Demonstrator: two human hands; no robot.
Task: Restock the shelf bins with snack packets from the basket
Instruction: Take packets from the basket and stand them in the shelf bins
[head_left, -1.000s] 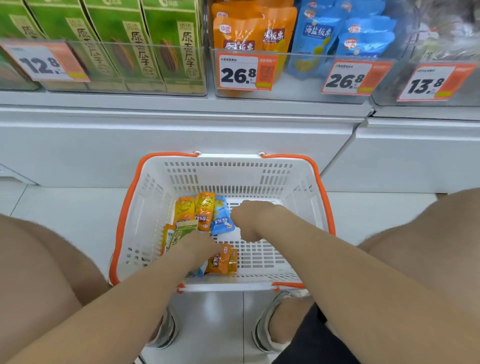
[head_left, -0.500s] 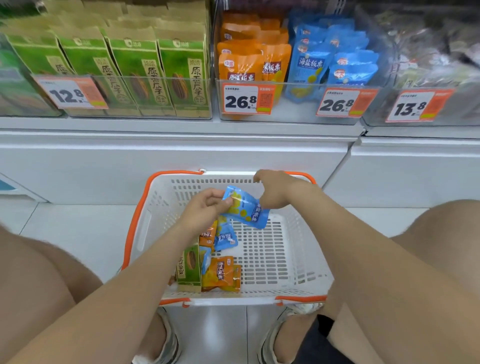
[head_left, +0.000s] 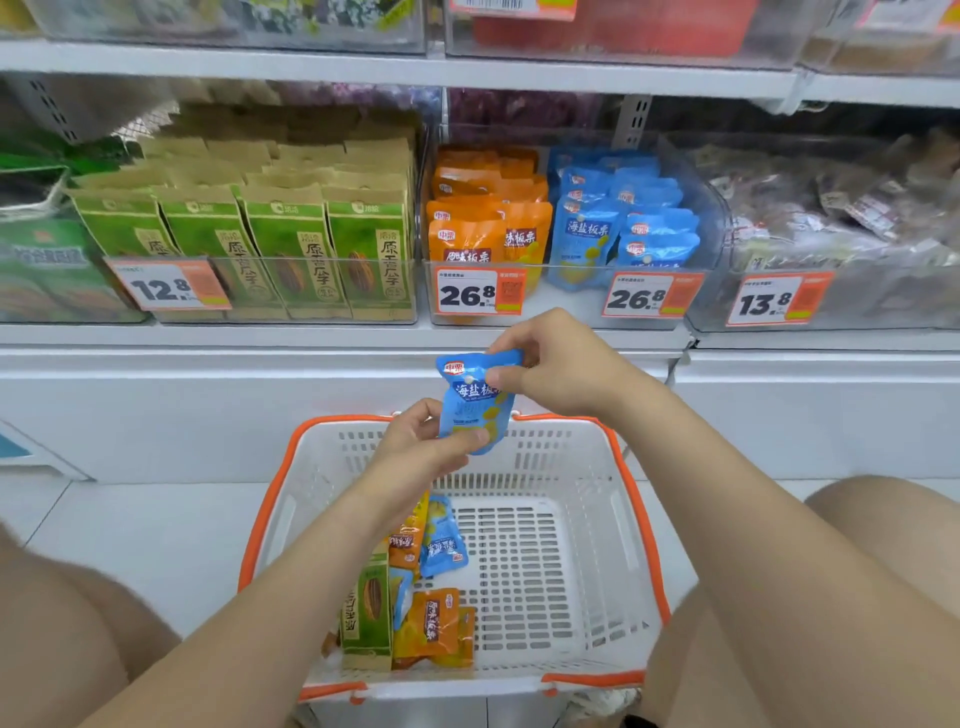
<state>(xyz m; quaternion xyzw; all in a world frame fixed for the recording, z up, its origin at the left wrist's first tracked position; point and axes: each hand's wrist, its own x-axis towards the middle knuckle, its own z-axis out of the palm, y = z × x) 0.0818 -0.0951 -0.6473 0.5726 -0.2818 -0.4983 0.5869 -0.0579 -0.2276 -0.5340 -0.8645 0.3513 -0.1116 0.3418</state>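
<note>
While pinched at both ends, blue packet (head_left: 475, 402) held upright above the basket (head_left: 631, 512): left hand (head_left: 415, 449) fingers clamped on its bottom, right hand (head_left: 556, 366) fingers clamped on its top corner. Beyond the fingers, blue bin (head_left: 631, 218) waiting. Could land among orange packets (head_left: 485, 223) next door if aimed left.

Both hands (head_left: 558, 371) pinching, raised.
</note>
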